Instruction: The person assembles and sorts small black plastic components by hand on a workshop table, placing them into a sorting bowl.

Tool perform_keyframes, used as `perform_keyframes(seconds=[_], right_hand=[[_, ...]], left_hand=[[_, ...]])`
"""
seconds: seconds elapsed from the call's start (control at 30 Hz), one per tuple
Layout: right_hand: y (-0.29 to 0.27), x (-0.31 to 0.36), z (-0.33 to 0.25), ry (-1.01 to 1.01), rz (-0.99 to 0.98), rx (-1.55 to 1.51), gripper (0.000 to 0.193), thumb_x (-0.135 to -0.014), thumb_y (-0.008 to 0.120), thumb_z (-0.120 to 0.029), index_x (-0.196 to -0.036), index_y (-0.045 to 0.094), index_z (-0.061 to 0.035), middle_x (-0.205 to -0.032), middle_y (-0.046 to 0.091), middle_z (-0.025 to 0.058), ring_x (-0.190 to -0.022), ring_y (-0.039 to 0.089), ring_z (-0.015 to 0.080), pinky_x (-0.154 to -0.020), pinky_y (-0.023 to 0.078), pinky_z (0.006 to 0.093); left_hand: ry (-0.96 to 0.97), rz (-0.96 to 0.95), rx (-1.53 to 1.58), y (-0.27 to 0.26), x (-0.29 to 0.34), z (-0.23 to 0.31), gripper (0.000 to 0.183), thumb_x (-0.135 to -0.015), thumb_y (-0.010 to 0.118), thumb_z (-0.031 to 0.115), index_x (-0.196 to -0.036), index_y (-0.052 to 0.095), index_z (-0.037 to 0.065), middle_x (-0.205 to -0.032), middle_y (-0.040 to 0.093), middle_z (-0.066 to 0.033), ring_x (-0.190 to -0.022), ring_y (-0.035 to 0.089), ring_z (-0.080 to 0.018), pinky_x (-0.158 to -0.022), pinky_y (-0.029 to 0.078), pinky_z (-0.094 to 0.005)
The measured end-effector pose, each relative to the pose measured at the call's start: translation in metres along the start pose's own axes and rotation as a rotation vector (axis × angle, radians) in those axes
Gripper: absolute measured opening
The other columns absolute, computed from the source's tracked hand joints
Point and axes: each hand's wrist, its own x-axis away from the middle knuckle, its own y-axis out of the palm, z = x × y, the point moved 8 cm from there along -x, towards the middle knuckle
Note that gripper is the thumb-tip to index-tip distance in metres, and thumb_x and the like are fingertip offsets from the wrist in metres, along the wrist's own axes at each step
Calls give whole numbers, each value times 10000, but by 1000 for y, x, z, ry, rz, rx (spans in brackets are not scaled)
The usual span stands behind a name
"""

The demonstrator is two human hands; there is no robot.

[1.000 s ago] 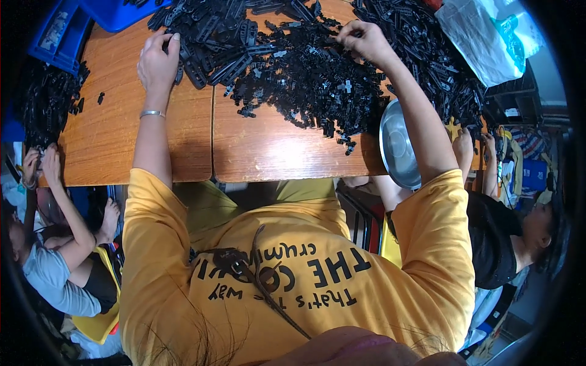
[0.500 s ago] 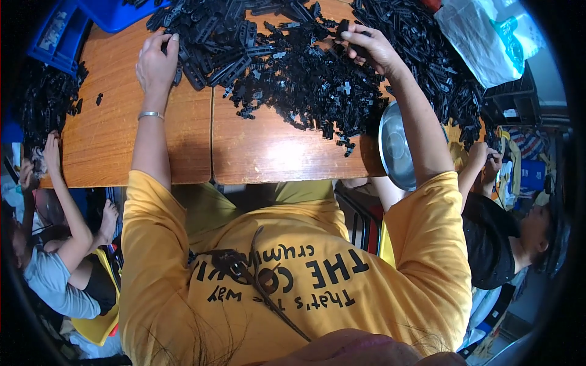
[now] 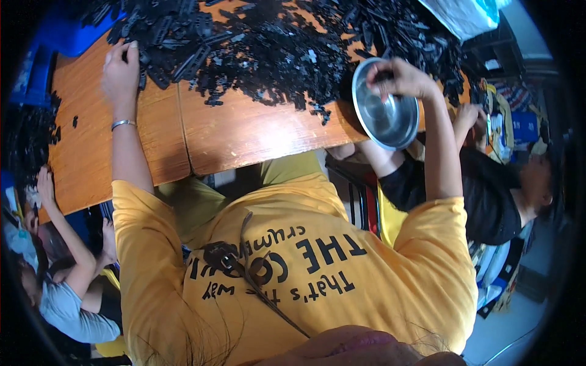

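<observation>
My right hand [image 3: 408, 80] is over a shiny metal bowl [image 3: 398, 137] at the table's right front edge. Its fingers are bent around a small black plastic part [image 3: 383, 75], somewhat smeared by motion. At the left, my left hand [image 3: 120, 72] rests on the table beside long black plastic pieces [image 3: 174, 52]. The fingers are curled, and whatever they may hold is hidden. Between the hands spreads a heap of small black plastic parts [image 3: 268, 64].
More black pieces [image 3: 421, 43] lie at the far right, near a white plastic bag [image 3: 467, 18]. Blue bins [image 3: 33, 76] stand at the left. A co-worker's hand [image 3: 46, 185] is at the left table edge; another person in black [image 3: 482, 195] sits at the right.
My right hand has moved from above the heap toward me and over the bowl, with the black part. My left hand stays by the long pieces. The whole view has shifted.
</observation>
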Motion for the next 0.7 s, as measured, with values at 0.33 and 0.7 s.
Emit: perform_keyframes(seconds=[0.33, 0.7], right_hand=[[-37, -55, -92, -65, 495, 426, 196, -908, 747, -96, -1096, 755, -39, -1004, 779, 123, -889, 747, 231, -825, 604, 374], [-2, -195, -124, 1, 378, 725, 323, -885, 738, -156, -1197, 768, -81, -1141, 762, 166, -1085, 719, 316, -1002, 550, 403]], left_hand=[[-45, -25, -76, -6, 4, -14, 432, -982, 621, 495, -1154, 775, 131, -1364, 675, -72, -1200, 659, -313, -976, 535, -437], [-31, -3, -29, -7, 3, -6, 388, -971, 648, 476, -1098, 789, 137, -1314, 700, -67, -1172, 670, -305, -956, 541, -428]])
